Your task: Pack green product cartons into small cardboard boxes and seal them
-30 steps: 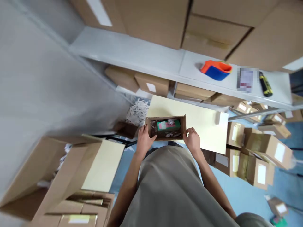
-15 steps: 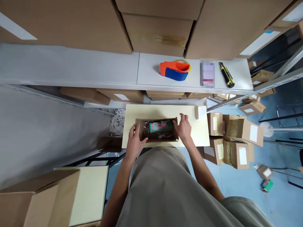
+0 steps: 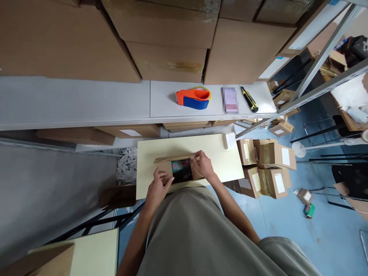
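Note:
A small cardboard box (image 3: pixel 165 167) stands on the pale table in front of me, its two end flaps folded inward. Through the gap between them shows a green and pink package (image 3: pixel 180 165) beside dark contents that I cannot make out. My left hand (image 3: pixel 156 189) rests on the left end flap, thumb and fingers spread. At the far right corner, my right hand (image 3: pixel 203 165) has its fingers bent around the edge of the long far flap, which stands partly raised. The right end flap is partly covered by that hand.
A white shelf (image 3: pixel 115 101) beyond the table (image 3: pixel 221 163) carries an orange and blue tape dispenser (image 3: pixel 193 98), a blurred card (image 3: pixel 230 100), a yellow and black utility knife (image 3: pixel 249 99) and large cartons (image 3: pixel 169 63). A small white box (image 3: pixel 230 140) sits at the table's far right. Stacked boxes (image 3: pixel 276 155) stand rightward.
Both end flaps of the box have come down inward over its contents. My right hand has shifted to the far right corner, onto the long flap. The view has turned rightward.

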The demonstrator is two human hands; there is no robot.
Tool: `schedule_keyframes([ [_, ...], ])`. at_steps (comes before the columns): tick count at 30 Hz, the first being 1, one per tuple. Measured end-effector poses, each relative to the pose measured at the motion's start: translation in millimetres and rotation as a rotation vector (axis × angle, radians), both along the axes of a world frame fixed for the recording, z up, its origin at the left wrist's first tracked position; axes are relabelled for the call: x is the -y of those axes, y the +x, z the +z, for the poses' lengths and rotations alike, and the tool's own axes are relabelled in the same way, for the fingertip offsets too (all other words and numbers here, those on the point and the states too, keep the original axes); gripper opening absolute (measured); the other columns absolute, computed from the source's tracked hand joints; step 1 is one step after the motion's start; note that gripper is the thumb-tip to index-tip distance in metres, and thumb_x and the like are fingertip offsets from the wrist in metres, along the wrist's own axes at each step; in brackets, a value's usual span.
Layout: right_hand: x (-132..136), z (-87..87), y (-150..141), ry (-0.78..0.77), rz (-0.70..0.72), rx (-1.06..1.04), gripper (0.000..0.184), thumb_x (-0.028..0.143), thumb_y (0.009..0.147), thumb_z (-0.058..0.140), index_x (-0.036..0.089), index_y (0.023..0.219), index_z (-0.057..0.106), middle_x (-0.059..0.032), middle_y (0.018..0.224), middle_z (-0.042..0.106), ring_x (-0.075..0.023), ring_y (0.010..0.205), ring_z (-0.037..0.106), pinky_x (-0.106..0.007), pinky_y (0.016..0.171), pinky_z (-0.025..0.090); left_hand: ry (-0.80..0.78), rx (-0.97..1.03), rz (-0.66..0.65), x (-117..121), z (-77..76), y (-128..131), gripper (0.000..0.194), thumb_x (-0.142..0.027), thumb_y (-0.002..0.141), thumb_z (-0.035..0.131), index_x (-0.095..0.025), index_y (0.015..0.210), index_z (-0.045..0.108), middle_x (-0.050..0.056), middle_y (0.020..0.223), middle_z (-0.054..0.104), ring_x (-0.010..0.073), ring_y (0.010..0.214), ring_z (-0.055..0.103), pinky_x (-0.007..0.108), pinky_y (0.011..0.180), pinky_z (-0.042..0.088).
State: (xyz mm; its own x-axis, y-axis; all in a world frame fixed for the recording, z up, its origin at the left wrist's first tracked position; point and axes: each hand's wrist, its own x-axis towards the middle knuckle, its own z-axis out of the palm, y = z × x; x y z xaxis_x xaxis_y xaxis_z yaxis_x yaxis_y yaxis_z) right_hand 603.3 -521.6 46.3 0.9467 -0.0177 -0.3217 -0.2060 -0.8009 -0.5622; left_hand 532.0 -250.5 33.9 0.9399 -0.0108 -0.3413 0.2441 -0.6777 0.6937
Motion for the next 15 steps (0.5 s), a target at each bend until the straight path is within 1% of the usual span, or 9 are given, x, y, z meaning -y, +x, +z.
schedule_keyframes([
  [3,6,-12.7,-8,0.088,0.046,-0.014,0.025,0.036,0.111,0.064,0.023,0.131,0.059,-0.0127,0.145,0.071,-0.0255,0.107,0.076,-0.036,0.089,0.057,-0.047,0.046,0.052,-7,-10.4,9,0.075,-0.068,0.098,0.072,-0.024,0.153,0.047,0.017,0.135,0.077,0.035,0.119,0.082,0.046,0.091,0.069],
  [4,9,-14.9,-12,0.093,0.071,-0.007,0.024,0.035,0.11,0.065,0.023,0.13,0.061,-0.0134,0.149,0.07,-0.0265,0.114,0.075,-0.037,0.093,0.058,-0.06,0.071,0.063,-9,-12.7,11,0.076,-0.07,0.096,0.074,-0.024,0.151,0.048,0.016,0.134,0.077,0.035,0.117,0.082,0.047,0.092,0.069],
  [6,14,-16.3,-18,0.057,0.103,0.021,0.024,0.037,0.11,0.067,0.022,0.129,0.067,-0.0153,0.158,0.066,-0.0295,0.128,0.07,-0.042,0.105,0.057,-0.066,0.111,0.065,-15,-16.0,14,0.08,-0.071,0.09,0.08,-0.025,0.148,0.051,0.014,0.13,0.077,0.0357,0.118,0.081,0.049,0.096,0.068],
  [7,16,-15.9,-22,0.027,0.104,0.033,0.027,0.04,0.11,0.068,0.022,0.13,0.07,-0.0161,0.162,0.064,-0.0314,0.135,0.067,-0.045,0.112,0.056,-0.058,0.122,0.053,-17,-17.1,15,0.08,-0.07,0.088,0.083,-0.025,0.147,0.053,0.013,0.128,0.077,0.036,0.12,0.08,0.05,0.1,0.067],
  [9,20,-14.1,-28,-0.008,0.093,0.042,0.037,0.046,0.108,0.074,0.022,0.136,0.074,-0.017,0.169,0.06,-0.0353,0.147,0.06,-0.051,0.123,0.051,-0.026,0.125,0.006,-22,-19.0,17,0.073,-0.066,0.088,0.084,-0.026,0.144,0.058,0.012,0.127,0.077,0.0363,0.123,0.078,0.051,0.105,0.064],
  [10,22,-13.1,-31,0.0,0.098,0.034,0.043,0.048,0.105,0.079,0.022,0.14,0.075,-0.0166,0.17,0.06,-0.0367,0.152,0.057,-0.053,0.126,0.049,-0.005,0.122,-0.023,-24,-19.8,17,0.068,-0.063,0.089,0.083,-0.026,0.143,0.061,0.011,0.127,0.077,0.0361,0.122,0.077,0.051,0.107,0.063],
  [12,27,-11.6,-34,0.055,0.151,0.0,0.049,0.05,0.098,0.087,0.026,0.14,0.079,-0.0144,0.165,0.065,-0.0385,0.161,0.051,-0.056,0.132,0.045,0.033,0.115,-0.073,-28,-21.3,19,0.062,-0.058,0.09,0.082,-0.026,0.14,0.066,0.011,0.124,0.077,0.0356,0.121,0.076,0.05,0.109,0.061],
  [13,30,-11.0,-35,0.086,0.189,-0.024,0.049,0.05,0.095,0.09,0.027,0.138,0.082,-0.0135,0.162,0.068,-0.0396,0.164,0.048,-0.057,0.134,0.042,0.046,0.104,-0.096,-29,-21.7,21,0.063,-0.056,0.088,0.084,-0.025,0.14,0.067,0.011,0.121,0.077,0.0356,0.12,0.076,0.05,0.109,0.06],
  [15,34,-10.1,-36,0.137,0.237,-0.083,0.055,0.049,0.09,0.096,0.027,0.138,0.083,-0.014,0.161,0.07,-0.0426,0.167,0.045,-0.058,0.135,0.041,0.061,0.059,-0.144,-32,-21.3,25,0.071,-0.055,0.083,0.087,-0.022,0.143,0.068,0.011,0.117,0.078,0.036,0.119,0.076,0.048,0.109,0.059],
])
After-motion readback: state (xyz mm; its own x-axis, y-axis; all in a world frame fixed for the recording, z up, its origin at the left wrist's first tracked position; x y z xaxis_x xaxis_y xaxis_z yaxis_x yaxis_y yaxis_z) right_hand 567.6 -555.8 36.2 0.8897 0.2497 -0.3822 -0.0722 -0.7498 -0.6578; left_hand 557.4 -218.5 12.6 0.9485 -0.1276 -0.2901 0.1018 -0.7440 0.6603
